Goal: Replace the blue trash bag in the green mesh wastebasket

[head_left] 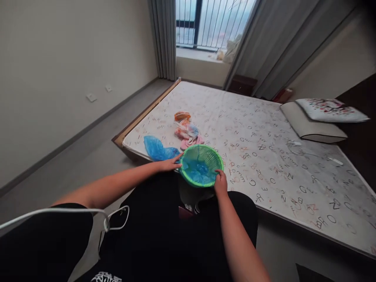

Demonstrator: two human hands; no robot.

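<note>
Here, a round green plastic basket (200, 184) with crumpled blue plastic (199, 171) inside is held at the near side of a mattress (282, 176); whether it rests on the cover cannot be told. Its rim is touched from the side by the left hand (169, 163), whose fingers (178, 158) are stretched out and lie together. The right hand (221, 183) is placed at the front, with its fingers (217, 174) bent over the rim.

The mattress is printed with scattered black and orange letters and is set in a low wooden bed frame (146, 112). Blue plastic shoe covers (155, 149) are laid just beside the basket, and a small heap of pink, orange and pale items (187, 131) is placed beyond it. Two pillows (330, 110) are propped at the far right, and a thin white cord (314, 153) is seen on the mattress near them.

The bed is bordered on the left by a grey floor (82, 156) and a pale wall (44, 86) fitted with two sockets (91, 97). At the far end, a barred window (199, 23) is framed by grey curtains (282, 47).
</note>
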